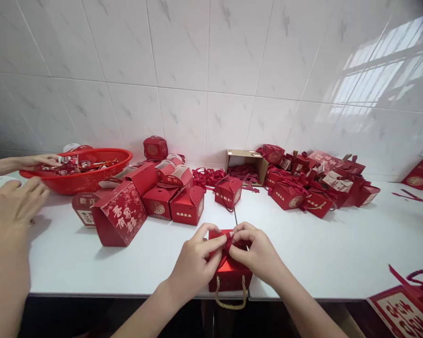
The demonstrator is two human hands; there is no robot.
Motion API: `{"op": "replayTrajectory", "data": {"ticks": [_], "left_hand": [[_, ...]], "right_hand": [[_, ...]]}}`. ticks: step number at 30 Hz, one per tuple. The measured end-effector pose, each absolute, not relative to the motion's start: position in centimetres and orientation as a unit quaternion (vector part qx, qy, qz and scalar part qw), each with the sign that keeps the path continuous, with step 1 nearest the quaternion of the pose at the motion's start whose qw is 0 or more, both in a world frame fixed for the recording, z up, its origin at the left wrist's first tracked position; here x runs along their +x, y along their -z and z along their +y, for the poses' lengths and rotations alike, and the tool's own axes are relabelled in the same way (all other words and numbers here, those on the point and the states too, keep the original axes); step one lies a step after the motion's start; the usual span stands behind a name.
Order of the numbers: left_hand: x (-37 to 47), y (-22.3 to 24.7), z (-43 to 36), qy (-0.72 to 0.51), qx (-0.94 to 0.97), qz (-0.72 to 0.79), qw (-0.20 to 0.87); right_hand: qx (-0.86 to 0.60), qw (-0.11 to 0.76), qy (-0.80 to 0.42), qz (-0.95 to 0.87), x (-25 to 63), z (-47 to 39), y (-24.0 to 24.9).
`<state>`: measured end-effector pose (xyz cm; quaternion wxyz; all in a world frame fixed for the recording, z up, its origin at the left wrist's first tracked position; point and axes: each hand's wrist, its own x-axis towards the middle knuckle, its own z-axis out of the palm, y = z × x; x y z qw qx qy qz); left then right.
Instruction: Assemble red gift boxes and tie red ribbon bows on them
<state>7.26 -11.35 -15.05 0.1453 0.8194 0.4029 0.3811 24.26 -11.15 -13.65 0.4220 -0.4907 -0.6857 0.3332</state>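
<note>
At the white table edge [338, 290], left hand [197, 258] and right hand [256, 249] pinch red ribbon [229, 241] atop a glossy red cardboard box [234, 268], probably light and crushable, best held by its sides.

a white table [320, 258], seamed near its middle, stands against the wall [183, 56]. at left sit a red basket [74, 185] and clustered boxes [157, 209]; along the back, ribbons [208, 177] and a carton [248, 153]; at right, heaped boxes [288, 195] and loose strips [411, 196]; at the front edge, a rope-handled box [229, 280].
</note>
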Motion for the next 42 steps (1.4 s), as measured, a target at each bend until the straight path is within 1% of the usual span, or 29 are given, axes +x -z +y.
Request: {"op": "replayTrajectory", "data": {"ticks": [3, 8, 13, 16, 19, 24, 26, 30, 32, 37, 40, 42], "left_hand": [[6.8, 15.2, -10.4, -0.375, 0.859, 0.335, 0.097], [6.3, 15.2, -8.6, -0.367, 0.893, 0.254, 0.046], [6.1, 14.1, -7.1, -0.339, 0.915, 0.21, 0.068], [6.0, 13.5, -6.3, -0.317, 0.923, 0.198, 0.094], [6.4, 13.4, -5.9, -0.324, 0.916, 0.201, 0.122], [6.8, 13.2, -6.5, -0.346, 0.889, 0.245, 0.175], [6.4, 12.8, -6.8, -0.329, 0.881, 0.285, 0.186], [5.4, 12.0, -6.9, -0.288, 0.857, 0.37, 0.215], [5.4, 12.0, -6.9, -0.287, 0.846, 0.37, 0.255], [6.2, 12.2, -6.9, -0.261, 0.801, 0.375, 0.386], [6.0, 12.3, -6.8, -0.247, 0.787, 0.376, 0.422], [5.6, 12.5, -6.7, -0.261, 0.786, 0.378, 0.413]], "right_hand": [[-0.486, 0.37, -0.383, -0.693, 25.0, -10.1, 13.2], [-0.474, 0.317, -0.415, -0.709, 25.6, -8.9, 12.8], [-0.487, 0.248, -0.438, -0.713, 25.8, -8.3, 12.0], [-0.489, 0.236, -0.437, -0.717, 26.0, -8.2, 11.6], [-0.492, 0.228, -0.434, -0.719, 26.0, -8.2, 11.5], [-0.484, 0.263, -0.373, -0.747, 26.2, -8.6, 11.7], [-0.489, 0.277, -0.331, -0.758, 26.8, -8.9, 11.8], [-0.513, 0.273, -0.26, -0.771, 28.3, -9.6, 11.9], [-0.508, 0.283, -0.241, -0.777, 28.6, -9.9, 12.0], [-0.494, 0.355, -0.16, -0.778, 28.0, -10.1, 13.0], [-0.496, 0.363, -0.106, -0.781, 28.1, -10.2, 13.6], [-0.503, 0.354, -0.063, -0.786, 28.3, -10.4, 14.0]]}}
